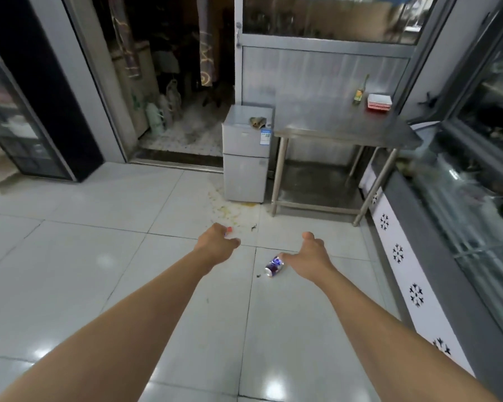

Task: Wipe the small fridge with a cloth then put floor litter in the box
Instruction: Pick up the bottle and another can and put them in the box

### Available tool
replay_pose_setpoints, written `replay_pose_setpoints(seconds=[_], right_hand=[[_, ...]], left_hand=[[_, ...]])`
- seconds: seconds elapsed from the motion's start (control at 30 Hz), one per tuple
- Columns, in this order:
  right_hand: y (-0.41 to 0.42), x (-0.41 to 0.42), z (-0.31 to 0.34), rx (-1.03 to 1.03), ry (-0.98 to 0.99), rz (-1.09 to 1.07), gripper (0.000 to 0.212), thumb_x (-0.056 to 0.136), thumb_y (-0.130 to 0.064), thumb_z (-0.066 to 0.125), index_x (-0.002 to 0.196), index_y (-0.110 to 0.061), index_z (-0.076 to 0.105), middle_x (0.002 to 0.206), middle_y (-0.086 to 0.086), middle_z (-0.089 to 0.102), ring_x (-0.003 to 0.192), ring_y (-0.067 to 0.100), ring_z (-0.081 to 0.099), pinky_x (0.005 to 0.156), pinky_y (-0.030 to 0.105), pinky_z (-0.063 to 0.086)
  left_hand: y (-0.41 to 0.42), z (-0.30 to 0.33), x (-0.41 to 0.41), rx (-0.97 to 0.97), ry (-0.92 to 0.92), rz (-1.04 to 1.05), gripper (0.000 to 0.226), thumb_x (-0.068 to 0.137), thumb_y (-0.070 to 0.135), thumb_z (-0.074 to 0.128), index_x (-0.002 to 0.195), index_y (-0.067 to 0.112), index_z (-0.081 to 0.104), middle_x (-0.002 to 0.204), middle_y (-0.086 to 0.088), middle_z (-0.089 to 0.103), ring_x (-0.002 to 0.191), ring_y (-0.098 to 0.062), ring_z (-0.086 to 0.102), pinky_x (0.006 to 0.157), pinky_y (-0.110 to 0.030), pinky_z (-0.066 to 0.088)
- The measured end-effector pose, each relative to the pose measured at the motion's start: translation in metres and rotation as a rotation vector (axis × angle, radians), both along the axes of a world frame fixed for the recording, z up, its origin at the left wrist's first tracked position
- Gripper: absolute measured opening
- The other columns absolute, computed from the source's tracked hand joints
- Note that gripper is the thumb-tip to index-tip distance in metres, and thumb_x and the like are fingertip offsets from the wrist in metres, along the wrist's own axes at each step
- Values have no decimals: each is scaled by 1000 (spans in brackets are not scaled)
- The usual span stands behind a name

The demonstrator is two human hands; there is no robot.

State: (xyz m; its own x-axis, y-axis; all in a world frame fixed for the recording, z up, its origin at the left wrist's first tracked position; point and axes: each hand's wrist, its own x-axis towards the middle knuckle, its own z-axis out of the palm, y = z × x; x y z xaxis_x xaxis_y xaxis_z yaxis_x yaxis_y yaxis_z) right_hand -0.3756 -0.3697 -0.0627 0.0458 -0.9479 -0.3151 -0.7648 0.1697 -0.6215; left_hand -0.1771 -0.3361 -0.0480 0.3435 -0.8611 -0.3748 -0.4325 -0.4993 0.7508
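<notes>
The small silver fridge (244, 158) stands against the far wall beside a doorway. A crumpled cloth (257, 121) lies on its top. A crushed blue can (273, 266) lies on the white floor tiles in front of me. My right hand (310, 253) reaches down just right of the can, fingers spread and fingertips at its upper end. My left hand (218, 242) is stretched out further left, its fingers curled round a small piece of litter (228, 229) with red and blue showing. No box is in view.
A yellowish spill (230, 211) spreads on the floor before the fridge. A steel table (340, 126) to the fridge's right bears a bottle (359, 94) and stacked red-and-white trays (379, 104). A glass display counter (462, 227) runs along the right. A dark cabinet (26, 126) is on the left.
</notes>
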Motion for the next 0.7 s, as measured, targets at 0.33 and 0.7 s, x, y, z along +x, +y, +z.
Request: replay_pose_setpoints(seconds=[0.33,0.7], right_hand=[[-206,36,-40,47,-26,-87,77,83,-37,67,142,-10,25,138,13,32,123,30,44,91,32,41],[-375,68,-103,192,-3,-191,77,81,-36,68,140,-10,27,136,15,35,120,31,47,87,33,43]], left_hand=[[-218,-35,25,83,-16,-109,54,86,36,60,133,18,42,124,-11,58,109,-26,58,94,-37,48],[-410,-97,50,190,-1,-237,51,87,35,60,132,18,43,124,-8,58,101,-24,58,93,-33,48]])
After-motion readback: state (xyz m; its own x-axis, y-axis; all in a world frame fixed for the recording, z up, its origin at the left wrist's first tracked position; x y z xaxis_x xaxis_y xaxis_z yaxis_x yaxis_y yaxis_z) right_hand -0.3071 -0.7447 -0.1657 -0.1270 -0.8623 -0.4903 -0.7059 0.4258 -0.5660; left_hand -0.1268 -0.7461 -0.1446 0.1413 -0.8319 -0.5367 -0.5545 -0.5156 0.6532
